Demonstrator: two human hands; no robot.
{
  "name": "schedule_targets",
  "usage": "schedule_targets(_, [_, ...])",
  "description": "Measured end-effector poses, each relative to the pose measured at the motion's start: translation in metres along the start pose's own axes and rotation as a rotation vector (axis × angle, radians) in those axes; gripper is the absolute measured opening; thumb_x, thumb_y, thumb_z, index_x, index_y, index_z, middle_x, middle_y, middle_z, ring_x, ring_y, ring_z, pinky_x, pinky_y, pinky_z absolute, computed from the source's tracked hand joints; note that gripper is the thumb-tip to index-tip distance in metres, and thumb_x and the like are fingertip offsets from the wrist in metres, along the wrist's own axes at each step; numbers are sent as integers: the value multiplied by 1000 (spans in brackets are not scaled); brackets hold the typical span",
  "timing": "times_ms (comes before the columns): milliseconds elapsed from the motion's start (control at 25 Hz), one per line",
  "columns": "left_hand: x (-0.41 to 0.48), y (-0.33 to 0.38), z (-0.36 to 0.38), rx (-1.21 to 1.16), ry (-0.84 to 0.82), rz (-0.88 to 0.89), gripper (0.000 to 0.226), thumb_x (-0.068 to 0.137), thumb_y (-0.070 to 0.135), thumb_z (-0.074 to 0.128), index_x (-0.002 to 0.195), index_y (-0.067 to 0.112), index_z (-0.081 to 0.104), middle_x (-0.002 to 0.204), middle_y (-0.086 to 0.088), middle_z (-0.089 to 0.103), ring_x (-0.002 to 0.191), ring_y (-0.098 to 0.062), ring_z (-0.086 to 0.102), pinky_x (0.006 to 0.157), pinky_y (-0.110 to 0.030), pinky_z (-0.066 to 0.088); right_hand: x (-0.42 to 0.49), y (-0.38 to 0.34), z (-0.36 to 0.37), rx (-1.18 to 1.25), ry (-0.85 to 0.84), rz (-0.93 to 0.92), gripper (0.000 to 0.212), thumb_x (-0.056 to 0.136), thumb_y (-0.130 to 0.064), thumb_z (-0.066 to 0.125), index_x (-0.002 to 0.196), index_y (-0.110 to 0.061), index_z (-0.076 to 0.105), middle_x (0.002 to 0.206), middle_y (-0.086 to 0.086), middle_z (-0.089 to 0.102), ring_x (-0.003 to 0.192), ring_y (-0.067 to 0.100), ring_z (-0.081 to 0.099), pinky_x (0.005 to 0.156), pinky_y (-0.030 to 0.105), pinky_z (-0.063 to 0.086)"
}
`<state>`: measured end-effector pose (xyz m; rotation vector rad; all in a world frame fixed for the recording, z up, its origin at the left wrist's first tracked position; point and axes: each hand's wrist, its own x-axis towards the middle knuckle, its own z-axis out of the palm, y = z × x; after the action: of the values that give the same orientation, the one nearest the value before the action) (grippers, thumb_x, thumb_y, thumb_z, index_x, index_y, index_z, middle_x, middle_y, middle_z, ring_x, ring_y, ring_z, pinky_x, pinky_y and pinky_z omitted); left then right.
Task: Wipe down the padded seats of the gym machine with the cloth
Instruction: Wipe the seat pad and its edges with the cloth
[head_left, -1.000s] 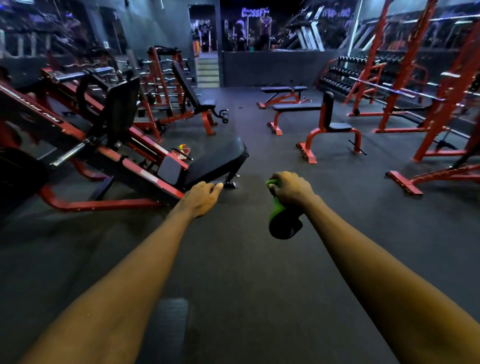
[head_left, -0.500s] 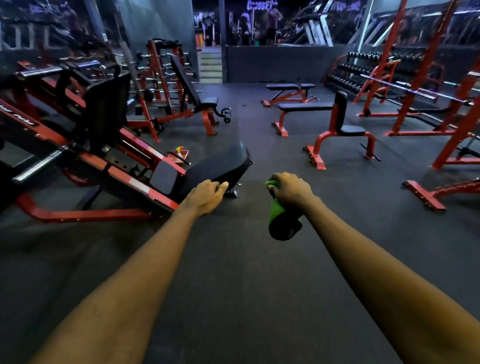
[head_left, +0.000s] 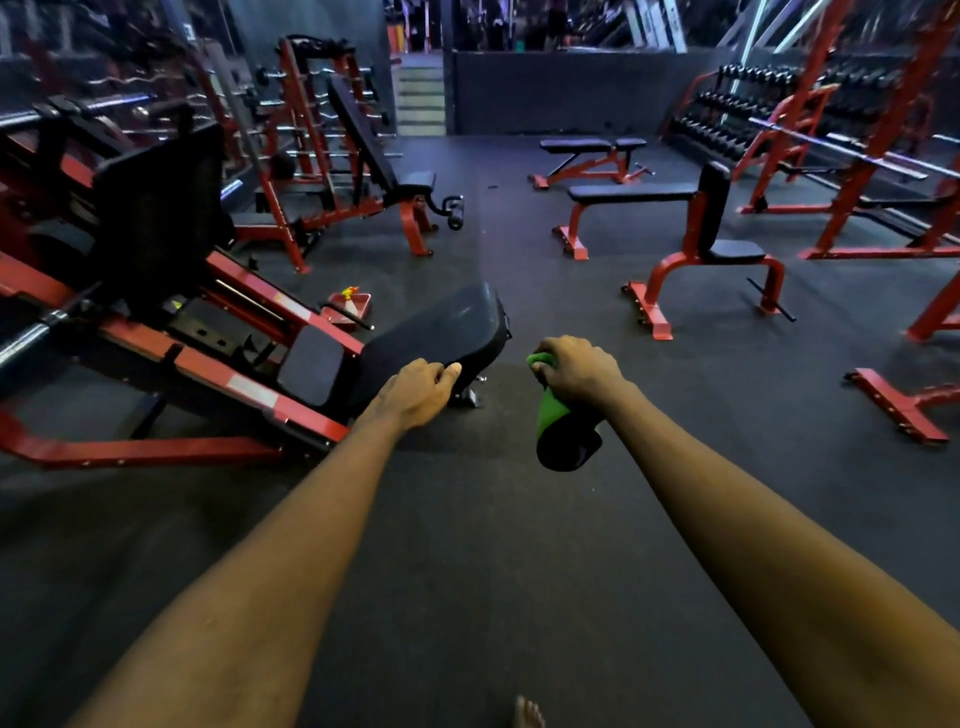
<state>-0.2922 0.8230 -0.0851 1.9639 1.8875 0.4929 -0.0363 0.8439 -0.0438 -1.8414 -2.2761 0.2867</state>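
Observation:
The red leg-press machine (head_left: 249, 384) lies low at the left, with a black padded backrest (head_left: 447, 332) and a small black seat pad (head_left: 311, 364). My left hand (head_left: 415, 392) hovers in front of the backrest's near edge, fingers loosely curled and holding nothing; whether it touches the pad is unclear. My right hand (head_left: 576, 369) is held out to the right of the backrest, above the floor. It grips a green cloth (head_left: 553, 415) that hangs down from the fist, its lower end dark.
Red-framed benches stand ahead: an incline bench (head_left: 384, 176), a flat bench (head_left: 628, 195), a small seat (head_left: 727, 252). Racks and dumbbells (head_left: 727, 119) line the right side. A red machine foot (head_left: 898, 410) juts in at the right. Dark rubber floor (head_left: 493, 545) spreads underfoot.
The view has drawn closer to the leg-press machine, whose backrest now looms larger. Both hands keep their pose, and the cloth stays in my right hand.

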Motion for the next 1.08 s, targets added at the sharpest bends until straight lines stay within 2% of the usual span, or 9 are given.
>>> schedule_targets(280, [151, -13, 12, -1, -19, -86, 49, 104, 56, 32, 80, 22, 56, 107, -12, 57, 111, -37, 58, 102, -47, 44, 161, 49, 12, 4, -36, -27, 29, 100, -38, 53, 122, -20, 60, 130, 7, 59, 115, 34, 58, 90, 45, 47])
schedule_targets(440, [228, -16, 3, -28, -14, -101, 58, 106, 54, 30, 106, 12, 70, 118, -19, 62, 115, -38, 58, 106, -48, 43, 235, 65, 17, -9, -59, -37, 29, 100, -38, 53, 122, -21, 60, 129, 7, 59, 114, 33, 58, 90, 45, 48])
schedule_targets(600, [299, -30, -1, -49, 3, -137, 59, 107, 51, 31, 105, 6, 69, 118, -22, 63, 113, -40, 59, 103, -48, 45, 309, 74, 34, 3, -86, -58, 27, 99, -38, 54, 120, -21, 60, 128, 8, 59, 116, 35, 57, 90, 44, 46])
schedule_targets(760, [380, -53, 6, -93, 1, -152, 66, 102, 58, 27, 99, 6, 68, 112, -24, 66, 107, -42, 62, 99, -49, 48, 391, 87, 42, -6, -100, -59, 28, 99, -38, 54, 120, -21, 60, 127, 7, 59, 114, 34, 57, 91, 45, 47])
schedule_targets(1080, [538, -68, 10, -103, -27, -140, 61, 107, 51, 29, 111, 5, 70, 122, -22, 63, 116, -40, 59, 105, -47, 44, 546, 111, 38, -48, -88, -29, 28, 99, -37, 54, 119, -20, 62, 128, 9, 60, 115, 35, 58, 91, 44, 47])
